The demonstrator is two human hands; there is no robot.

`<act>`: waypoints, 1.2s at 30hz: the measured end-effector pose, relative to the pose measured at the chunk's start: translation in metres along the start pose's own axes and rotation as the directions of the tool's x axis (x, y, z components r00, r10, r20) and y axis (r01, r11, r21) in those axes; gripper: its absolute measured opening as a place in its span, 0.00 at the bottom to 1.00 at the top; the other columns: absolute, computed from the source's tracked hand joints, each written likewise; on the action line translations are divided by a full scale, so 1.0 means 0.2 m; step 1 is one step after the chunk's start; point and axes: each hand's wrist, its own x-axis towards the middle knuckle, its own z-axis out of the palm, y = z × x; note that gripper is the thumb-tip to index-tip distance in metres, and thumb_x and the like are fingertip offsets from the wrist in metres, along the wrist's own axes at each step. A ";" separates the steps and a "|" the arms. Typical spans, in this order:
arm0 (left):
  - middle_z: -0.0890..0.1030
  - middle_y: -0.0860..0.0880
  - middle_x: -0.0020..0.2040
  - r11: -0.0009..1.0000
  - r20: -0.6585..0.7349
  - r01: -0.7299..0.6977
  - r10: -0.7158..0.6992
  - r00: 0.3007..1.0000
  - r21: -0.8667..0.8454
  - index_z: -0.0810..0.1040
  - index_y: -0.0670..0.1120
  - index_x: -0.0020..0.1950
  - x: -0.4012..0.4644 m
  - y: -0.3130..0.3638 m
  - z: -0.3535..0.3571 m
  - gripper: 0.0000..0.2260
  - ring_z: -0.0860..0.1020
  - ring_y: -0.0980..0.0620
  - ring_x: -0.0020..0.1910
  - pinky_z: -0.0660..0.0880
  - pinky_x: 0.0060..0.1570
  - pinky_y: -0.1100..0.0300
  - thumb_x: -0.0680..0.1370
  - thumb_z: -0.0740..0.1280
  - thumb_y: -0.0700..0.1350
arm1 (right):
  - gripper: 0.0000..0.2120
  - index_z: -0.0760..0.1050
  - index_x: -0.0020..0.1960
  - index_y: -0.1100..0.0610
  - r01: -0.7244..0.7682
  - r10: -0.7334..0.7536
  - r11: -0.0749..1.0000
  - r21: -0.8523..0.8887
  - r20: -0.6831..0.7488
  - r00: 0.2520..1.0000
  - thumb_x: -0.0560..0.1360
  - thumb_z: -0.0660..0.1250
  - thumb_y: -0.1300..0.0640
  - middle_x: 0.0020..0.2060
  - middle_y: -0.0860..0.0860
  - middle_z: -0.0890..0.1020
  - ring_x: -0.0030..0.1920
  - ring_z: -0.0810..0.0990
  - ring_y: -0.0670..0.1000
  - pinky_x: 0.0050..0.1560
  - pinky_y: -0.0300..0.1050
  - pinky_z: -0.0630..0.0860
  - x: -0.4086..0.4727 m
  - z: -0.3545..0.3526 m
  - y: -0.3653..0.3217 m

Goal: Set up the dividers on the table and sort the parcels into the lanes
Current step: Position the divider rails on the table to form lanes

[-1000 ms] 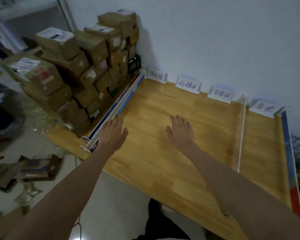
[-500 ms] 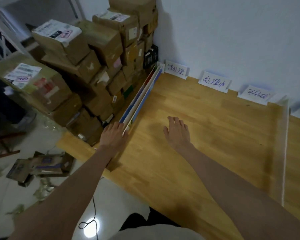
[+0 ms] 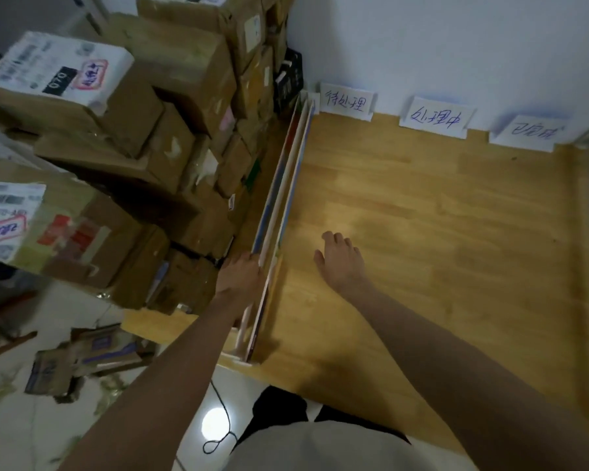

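A single head-worn wide-angle camera looks forward and steeply down onto the wooden table [image 3: 422, 232] from above its near edge, facing the white wall [image 3: 456, 45] behind the table. Range appears about arm's reach. No second view overlaps it.

Dim indoor light leaves the stacked parcels [image 3: 170, 141] in deep shadow, while a round glare spot shines on the floor [image 3: 215, 425]. A soft sheen lies on the counter [image 3: 405, 212]. Motion blur smears the frame edges, and wide-angle distortion bends the wall [image 3: 456, 45].
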 end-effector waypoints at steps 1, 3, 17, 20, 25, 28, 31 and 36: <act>0.78 0.45 0.59 1.000 0.010 -0.009 0.009 1.000 0.000 0.77 0.44 0.61 0.02 -0.02 0.01 0.12 0.77 0.44 0.57 0.74 0.55 0.52 0.82 0.58 0.45 | 0.17 0.69 0.66 0.59 -0.018 0.018 1.000 0.014 0.019 1.000 0.82 0.58 0.50 0.59 0.56 0.76 0.60 0.75 0.58 0.56 0.53 0.74 0.01 0.03 -0.04; 0.80 0.45 0.57 1.000 0.044 -0.029 0.028 0.999 0.009 0.77 0.44 0.58 0.05 -0.06 0.03 0.10 0.78 0.45 0.54 0.73 0.50 0.54 0.82 0.59 0.44 | 0.16 0.69 0.65 0.59 -0.048 0.044 0.998 0.048 0.078 0.996 0.82 0.58 0.51 0.58 0.57 0.76 0.60 0.75 0.59 0.56 0.53 0.74 0.03 0.09 -0.13; 0.81 0.45 0.54 0.960 0.164 0.110 -0.069 0.984 -0.257 0.78 0.46 0.59 0.18 -0.11 0.10 0.10 0.80 0.45 0.52 0.80 0.46 0.50 0.79 0.67 0.45 | 0.17 0.75 0.57 0.61 -0.447 0.310 0.841 0.306 0.405 0.860 0.77 0.69 0.48 0.52 0.59 0.81 0.55 0.81 0.60 0.43 0.46 0.72 0.13 0.42 -0.49; 0.82 0.45 0.52 0.954 0.149 0.107 -0.067 0.987 -0.281 0.78 0.45 0.57 0.19 -0.12 0.10 0.09 0.81 0.45 0.50 0.80 0.44 0.51 0.79 0.68 0.45 | 0.14 0.75 0.57 0.61 -0.465 0.326 0.825 0.320 0.403 0.855 0.77 0.68 0.52 0.53 0.60 0.82 0.56 0.81 0.60 0.44 0.46 0.72 0.13 0.41 -0.50; 0.81 0.43 0.52 0.952 0.114 0.082 -0.050 0.992 -0.296 0.77 0.42 0.57 0.17 -0.11 0.08 0.09 0.81 0.45 0.50 0.80 0.46 0.52 0.79 0.67 0.43 | 0.09 0.72 0.52 0.59 -0.474 0.344 0.825 0.307 0.393 0.853 0.77 0.68 0.55 0.48 0.60 0.83 0.49 0.83 0.59 0.49 0.50 0.80 0.11 0.36 -0.46; 0.81 0.42 0.53 0.967 0.106 0.050 -0.025 0.994 -0.250 0.76 0.41 0.58 0.15 -0.08 0.04 0.09 0.80 0.45 0.50 0.76 0.42 0.56 0.79 0.66 0.43 | 0.10 0.71 0.51 0.59 -0.456 0.341 0.838 0.299 0.365 0.866 0.77 0.69 0.54 0.47 0.60 0.83 0.49 0.83 0.60 0.50 0.51 0.80 0.08 0.32 -0.43; 0.81 0.43 0.50 0.968 0.089 0.028 -0.006 0.996 -0.249 0.76 0.41 0.56 0.12 -0.07 0.02 0.08 0.81 0.47 0.48 0.73 0.38 0.58 0.79 0.67 0.43 | 0.09 0.69 0.49 0.58 -0.439 0.336 0.850 0.292 0.341 0.878 0.77 0.68 0.56 0.48 0.61 0.83 0.50 0.83 0.60 0.46 0.49 0.78 0.04 0.27 -0.39; 0.82 0.45 0.46 0.972 0.061 0.015 -0.001 0.998 -0.236 0.78 0.43 0.51 0.07 -0.06 0.01 0.06 0.80 0.50 0.41 0.76 0.36 0.59 0.78 0.69 0.44 | 0.14 0.72 0.60 0.62 -0.438 0.365 0.870 0.226 0.303 0.880 0.78 0.67 0.55 0.55 0.59 0.79 0.56 0.79 0.62 0.46 0.49 0.72 -0.05 0.21 -0.32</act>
